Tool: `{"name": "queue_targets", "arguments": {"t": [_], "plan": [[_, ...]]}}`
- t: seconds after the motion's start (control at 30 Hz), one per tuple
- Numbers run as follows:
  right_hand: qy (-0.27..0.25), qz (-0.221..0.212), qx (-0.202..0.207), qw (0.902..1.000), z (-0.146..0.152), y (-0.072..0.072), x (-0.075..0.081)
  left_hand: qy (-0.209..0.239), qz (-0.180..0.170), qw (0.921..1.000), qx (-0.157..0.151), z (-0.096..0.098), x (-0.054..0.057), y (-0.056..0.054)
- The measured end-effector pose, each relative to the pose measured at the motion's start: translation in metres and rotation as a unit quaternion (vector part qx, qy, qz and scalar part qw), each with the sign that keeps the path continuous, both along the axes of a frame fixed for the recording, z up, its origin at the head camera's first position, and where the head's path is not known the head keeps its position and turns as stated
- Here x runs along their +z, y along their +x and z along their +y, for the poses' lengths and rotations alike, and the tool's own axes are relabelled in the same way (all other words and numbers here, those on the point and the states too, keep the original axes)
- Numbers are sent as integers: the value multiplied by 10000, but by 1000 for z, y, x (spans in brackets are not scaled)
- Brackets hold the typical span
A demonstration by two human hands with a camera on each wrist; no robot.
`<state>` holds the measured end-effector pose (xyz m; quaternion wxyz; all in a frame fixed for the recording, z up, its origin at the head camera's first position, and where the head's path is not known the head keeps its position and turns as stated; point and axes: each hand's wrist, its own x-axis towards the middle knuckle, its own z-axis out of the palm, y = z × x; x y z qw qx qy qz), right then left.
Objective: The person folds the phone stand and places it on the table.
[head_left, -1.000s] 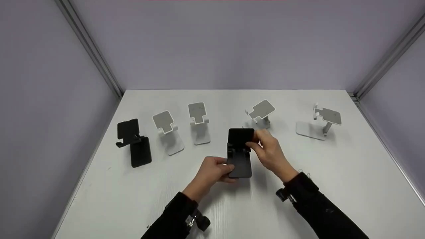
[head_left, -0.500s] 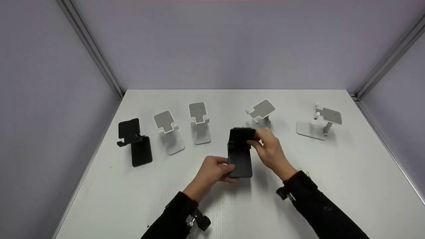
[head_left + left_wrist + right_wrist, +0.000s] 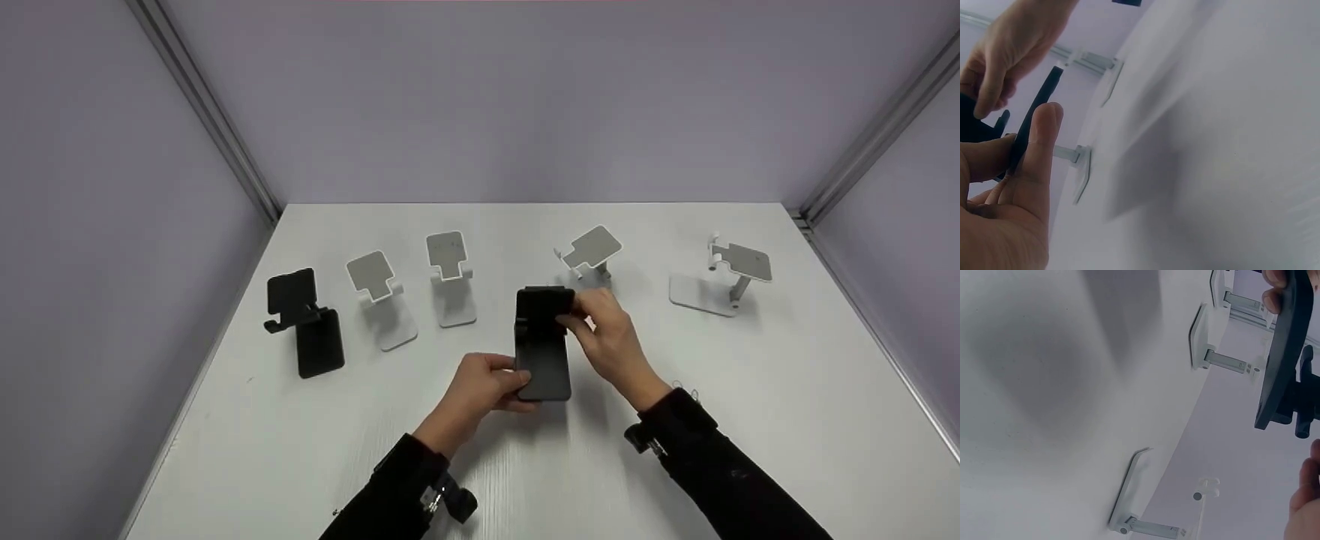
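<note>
We're holding a black phone stand (image 3: 540, 330) just above the white table (image 3: 787, 420), our left hand (image 3: 478, 386) pinching its base plate (image 3: 549, 375) between thumb (image 3: 517, 377) and fingers (image 3: 517, 406), our right hand (image 3: 611, 341) pinching the upper plate (image 3: 541, 304) by its right edge; four white phone stands (image 3: 448, 251) are standing beyond.

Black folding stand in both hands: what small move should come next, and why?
Perhaps the right hand should open the black rectangular upper plate further: that hand pinches its edge, the left hand grips the flat black base, and the white stands are unfolded.
</note>
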<state>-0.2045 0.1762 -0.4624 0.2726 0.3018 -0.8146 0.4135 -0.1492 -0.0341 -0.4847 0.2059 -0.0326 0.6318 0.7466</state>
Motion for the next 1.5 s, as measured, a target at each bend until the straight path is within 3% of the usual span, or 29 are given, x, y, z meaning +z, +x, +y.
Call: {"name": "queue_targets", "arguments": {"t": [0.33,0.5,0.8,1.5], "plan": [[487,248,-196,9983,0,4,8,210,-85,9997,50,-1,-1,-1],[440,348,-290,9980,2,7,16,180,-69,9998,11,-2,-1,-1],[82,784,-20,9969,-1,6,32,124,-91,9999,62,-2,-3,-2],[22,841,289,9960,-1,13,35,156,-220,9995,149,-4,-1,0]]}}
